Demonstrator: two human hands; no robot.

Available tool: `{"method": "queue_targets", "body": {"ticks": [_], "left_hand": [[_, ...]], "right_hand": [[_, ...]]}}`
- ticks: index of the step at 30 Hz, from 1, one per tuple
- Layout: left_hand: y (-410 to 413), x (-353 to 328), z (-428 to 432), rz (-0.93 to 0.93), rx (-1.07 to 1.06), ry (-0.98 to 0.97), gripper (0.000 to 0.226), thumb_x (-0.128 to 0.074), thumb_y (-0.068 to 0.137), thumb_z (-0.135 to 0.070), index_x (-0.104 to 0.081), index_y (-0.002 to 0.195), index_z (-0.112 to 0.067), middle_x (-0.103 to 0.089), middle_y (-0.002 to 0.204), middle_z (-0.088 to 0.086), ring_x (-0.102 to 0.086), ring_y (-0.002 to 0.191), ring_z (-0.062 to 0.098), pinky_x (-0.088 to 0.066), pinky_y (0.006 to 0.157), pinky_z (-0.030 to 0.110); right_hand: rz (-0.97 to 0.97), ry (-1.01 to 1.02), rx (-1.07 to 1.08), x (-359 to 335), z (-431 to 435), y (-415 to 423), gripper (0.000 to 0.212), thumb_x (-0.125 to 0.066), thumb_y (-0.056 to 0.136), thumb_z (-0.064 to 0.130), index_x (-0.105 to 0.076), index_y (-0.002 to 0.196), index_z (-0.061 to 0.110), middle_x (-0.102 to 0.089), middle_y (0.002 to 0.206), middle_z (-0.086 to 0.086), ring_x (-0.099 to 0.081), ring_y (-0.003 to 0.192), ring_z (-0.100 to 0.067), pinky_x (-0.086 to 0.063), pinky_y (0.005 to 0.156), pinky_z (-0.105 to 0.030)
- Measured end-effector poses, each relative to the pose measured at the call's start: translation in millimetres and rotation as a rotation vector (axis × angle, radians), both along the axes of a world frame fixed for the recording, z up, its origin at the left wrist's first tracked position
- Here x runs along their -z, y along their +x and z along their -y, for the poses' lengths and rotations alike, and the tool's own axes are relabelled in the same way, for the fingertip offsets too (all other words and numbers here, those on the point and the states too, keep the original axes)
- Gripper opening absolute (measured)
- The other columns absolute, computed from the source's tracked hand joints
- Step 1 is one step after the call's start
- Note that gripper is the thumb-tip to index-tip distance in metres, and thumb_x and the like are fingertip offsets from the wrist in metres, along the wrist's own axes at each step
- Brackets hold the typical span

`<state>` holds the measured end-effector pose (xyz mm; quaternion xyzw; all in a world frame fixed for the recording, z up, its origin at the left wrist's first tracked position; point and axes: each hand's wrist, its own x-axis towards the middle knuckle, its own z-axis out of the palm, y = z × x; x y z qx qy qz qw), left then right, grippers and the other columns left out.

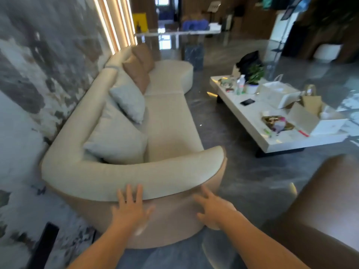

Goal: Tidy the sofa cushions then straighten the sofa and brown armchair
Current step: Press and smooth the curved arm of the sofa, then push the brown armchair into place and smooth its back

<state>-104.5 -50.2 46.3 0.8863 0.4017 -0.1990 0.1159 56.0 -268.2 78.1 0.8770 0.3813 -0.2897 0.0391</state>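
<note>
I see the cream sofa along the wall, its curved near armrest just in front of me. The brown armchair is at the right edge, apart from it. Grey cushions and brown cushions lean on the backrest. My left hand lies flat, fingers spread, on the armrest. My right hand, also spread, presses the armrest's outer side.
</note>
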Motion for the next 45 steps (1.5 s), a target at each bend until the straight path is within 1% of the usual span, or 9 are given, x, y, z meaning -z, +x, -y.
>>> {"method": "queue_targets", "body": {"ticks": [3, 10, 12, 15, 20, 27, 31, 39, 45], "left_hand": [[-18, -42, 55, -0.203, 0.127, -0.239, 0.069, -0.029, 0.098, -0.056, -0.019, 0.154, -0.015, -0.015, 0.163, 0.014, -0.028, 0.143, 0.035, -0.031, 0.111, 0.044], [-110, -158, 256, -0.126, 0.369, -0.187, 0.045, -0.039, 0.094, -0.036, -0.064, 0.098, 0.001, -0.066, 0.101, 0.022, -0.063, 0.108, 0.037, -0.05, 0.089, 0.038], [-132, -189, 319, -0.116, 0.417, -0.212, 0.041, -0.037, 0.089, -0.035, -0.061, 0.081, -0.003, -0.064, 0.081, 0.018, -0.07, 0.095, 0.035, -0.056, 0.084, 0.037], [-141, -230, 404, 0.016, 0.468, -0.202, 0.044, -0.044, 0.093, -0.044, -0.069, 0.09, -0.008, -0.071, 0.095, 0.015, -0.073, 0.076, 0.03, -0.056, 0.073, 0.033], [-123, -280, 513, 0.232, 0.623, -0.025, 0.031, -0.039, 0.095, -0.043, -0.056, 0.09, -0.018, -0.062, 0.108, 0.01, -0.06, 0.093, 0.032, -0.046, 0.073, 0.038], [-69, -300, 574, 0.344, 0.634, 0.026, 0.03, -0.044, 0.092, -0.043, -0.058, 0.107, -0.022, -0.056, 0.119, 0.008, -0.056, 0.108, 0.032, -0.049, 0.086, 0.042], [-32, -276, 603, 0.246, 0.828, -0.174, 0.039, -0.042, 0.089, -0.06, -0.058, 0.118, -0.039, -0.054, 0.134, -0.003, -0.052, 0.12, 0.025, -0.042, 0.095, 0.04], [-4, -254, 648, -0.017, 1.0, -0.197, 0.061, -0.024, 0.076, -0.081, -0.053, 0.123, -0.055, -0.04, 0.149, -0.019, -0.03, 0.138, 0.026, -0.017, 0.107, 0.064], [-28, -250, 656, 0.026, 0.896, -0.146, 0.052, -0.023, 0.071, -0.082, -0.054, 0.109, -0.062, -0.044, 0.142, -0.027, -0.033, 0.134, 0.02, -0.023, 0.107, 0.055]], "right_hand": [[-0.101, -0.169, 0.023, -34, 66, -30, 0.052, -0.044, 0.094, 0.038, -0.047, 0.143, 0.021, -0.043, 0.151, -0.011, -0.043, 0.135, -0.033, -0.038, 0.109, -0.044], [0.098, -0.019, -0.14, -180, 234, -143, 0.034, -0.048, 0.094, 0.029, -0.067, 0.116, 0.011, -0.064, 0.124, -0.017, -0.058, 0.115, -0.036, -0.048, 0.092, -0.041], [0.107, 0.102, -0.147, -230, 278, -182, 0.032, -0.047, 0.093, 0.03, -0.066, 0.114, 0.014, -0.063, 0.124, -0.016, -0.056, 0.116, -0.037, -0.048, 0.093, -0.041], [0.161, 0.119, -0.12, -290, 365, -219, 0.035, -0.049, 0.092, 0.035, -0.065, 0.121, 0.023, -0.062, 0.131, -0.006, -0.053, 0.122, -0.03, -0.046, 0.1, -0.04], [0.149, 0.007, 0.116, -344, 528, -224, 0.041, -0.051, 0.096, 0.04, -0.059, 0.133, 0.024, -0.06, 0.136, -0.003, -0.051, 0.127, -0.027, -0.043, 0.104, -0.039], [0.046, -0.103, 0.779, -303, 700, -235, 0.052, -0.041, 0.101, 0.05, -0.05, 0.141, 0.018, -0.048, 0.148, -0.01, -0.045, 0.133, -0.03, -0.039, 0.106, -0.033], [0.139, 0.057, 1.09, -251, 722, -275, 0.061, -0.028, 0.087, 0.075, -0.052, 0.135, 0.045, -0.047, 0.148, 0.005, -0.039, 0.136, -0.029, -0.029, 0.111, -0.054], [0.136, 0.059, 1.043, -227, 737, -266, 0.07, -0.017, 0.082, 0.079, -0.044, 0.14, 0.048, -0.041, 0.152, 0.012, -0.031, 0.14, -0.022, -0.024, 0.107, -0.058], [0.023, 0.111, 0.98, -212, 766, -262, 0.072, -0.015, 0.079, 0.081, -0.041, 0.138, 0.05, -0.039, 0.154, 0.012, -0.032, 0.14, -0.026, -0.025, 0.106, -0.06]]}}
